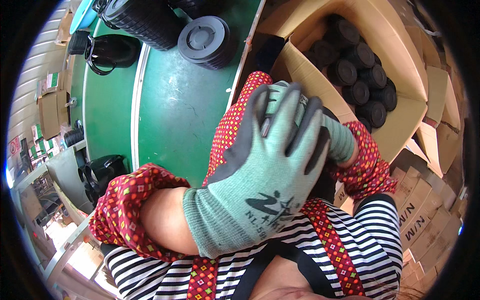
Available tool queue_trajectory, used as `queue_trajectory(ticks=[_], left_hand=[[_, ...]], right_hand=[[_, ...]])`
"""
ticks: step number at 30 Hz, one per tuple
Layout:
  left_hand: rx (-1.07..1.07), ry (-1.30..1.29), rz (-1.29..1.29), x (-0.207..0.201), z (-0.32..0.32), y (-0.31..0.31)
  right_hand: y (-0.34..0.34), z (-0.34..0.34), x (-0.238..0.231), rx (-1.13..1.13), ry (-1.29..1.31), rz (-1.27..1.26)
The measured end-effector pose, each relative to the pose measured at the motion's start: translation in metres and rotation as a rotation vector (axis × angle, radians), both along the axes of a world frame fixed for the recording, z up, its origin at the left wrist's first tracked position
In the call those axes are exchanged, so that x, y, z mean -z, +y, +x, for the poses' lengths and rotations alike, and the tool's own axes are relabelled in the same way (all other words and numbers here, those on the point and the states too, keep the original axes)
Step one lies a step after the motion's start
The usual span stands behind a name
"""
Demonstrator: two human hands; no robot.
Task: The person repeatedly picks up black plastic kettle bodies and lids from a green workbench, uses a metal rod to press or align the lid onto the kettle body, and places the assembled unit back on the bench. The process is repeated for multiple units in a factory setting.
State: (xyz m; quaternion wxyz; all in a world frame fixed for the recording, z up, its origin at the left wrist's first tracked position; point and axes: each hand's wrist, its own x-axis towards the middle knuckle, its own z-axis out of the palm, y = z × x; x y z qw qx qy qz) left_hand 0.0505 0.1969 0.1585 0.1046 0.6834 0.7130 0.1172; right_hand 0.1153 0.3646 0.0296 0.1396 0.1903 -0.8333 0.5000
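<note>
My left hand (272, 167), in a light green knit glove with dark coated fingers, is raised close in front of me. Its fingers are spaced and curl forward over my right hand (336, 136), which wears a matching glove. Only the cuff and some finger parts of the right hand show behind the left. A small grey, shiny sliver (266, 127) peeks out between the left thumb and index finger; I cannot make out what it belongs to. Both palms, and whatever lies between them, are hidden.
A green worktable (175, 115) carries stacked black round lids (204, 41) and a black jug (112, 52) on its side. At the right stands an open carton (407, 75) holding several black round-topped items (357, 92). Flat-stacked cardboard boxes (425, 220) lie lower right.
</note>
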Motion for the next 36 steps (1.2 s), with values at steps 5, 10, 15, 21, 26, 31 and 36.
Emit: queue_trajectory(ticks=[5, 10, 15, 21, 26, 31, 36], left_hand=[[-0.14, -0.017, -0.355, -0.006, -0.022, -0.023], [-0.236, -0.302, -0.484, -0.007, -0.043, -0.046], [-0.112, -0.399, -0.397, 0.015, -0.067, -0.049], [0.121, -0.43, -0.422, 0.047, -0.096, -0.031], [0.301, -0.46, -0.146, 0.083, -0.106, -0.017], [0.378, -0.459, -0.09, 0.103, -0.114, -0.007], [0.323, -0.436, 0.067, 0.103, -0.104, -0.01]], right_hand=[[-0.029, -0.002, 0.011, 0.197, -0.129, 0.038], [-0.043, -0.009, -0.023, 0.204, -0.284, 0.254], [-0.04, -0.003, -0.033, 0.302, -0.37, 0.334], [-0.036, 0.027, -0.061, 0.363, -0.468, 0.474], [-0.028, 0.042, -0.076, 0.348, -0.603, 0.505], [-0.037, 0.042, -0.093, 0.4, -0.727, 0.671], [-0.039, 0.041, -0.089, 0.459, -0.547, 0.653]])
